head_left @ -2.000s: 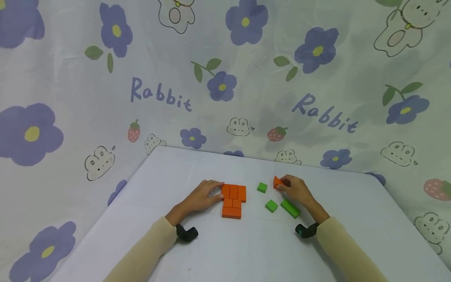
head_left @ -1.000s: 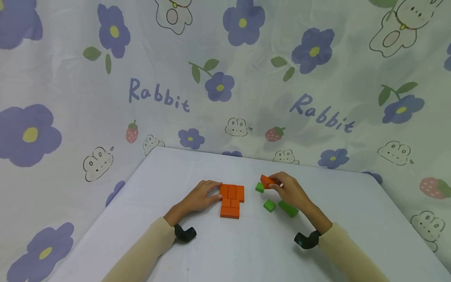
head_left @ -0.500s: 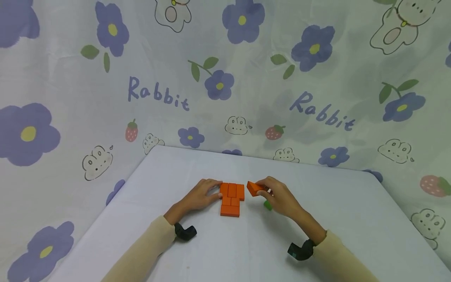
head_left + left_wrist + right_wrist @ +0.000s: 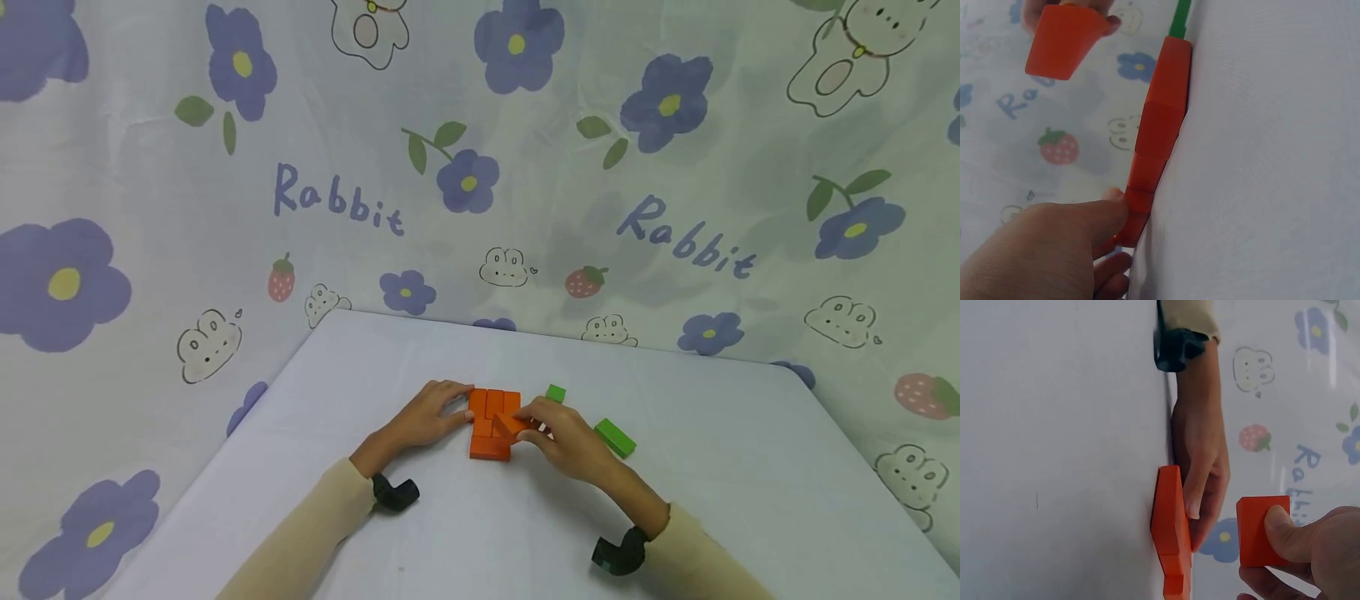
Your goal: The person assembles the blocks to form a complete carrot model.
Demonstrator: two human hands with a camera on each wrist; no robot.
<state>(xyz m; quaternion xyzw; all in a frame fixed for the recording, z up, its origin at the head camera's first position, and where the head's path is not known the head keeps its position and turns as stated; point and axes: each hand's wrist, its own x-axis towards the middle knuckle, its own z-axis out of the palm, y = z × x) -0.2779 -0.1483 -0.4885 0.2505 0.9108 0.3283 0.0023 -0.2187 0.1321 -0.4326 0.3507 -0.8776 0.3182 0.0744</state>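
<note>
right hand: fingers pinching an orange block, raised above the orange layout and obscuring part of it. left hand: fingers relaxed, touching the layout's left edge. small green block and long green block lie on the counter near the right hand.

The left hand bars the left edge of the orange block layout; the right hand, with a raised orange block, obstructs its right side and overhead. Bare tabletop leaves passage at its near and far ends. Rightward lie a small green block and a longer green block.
</note>
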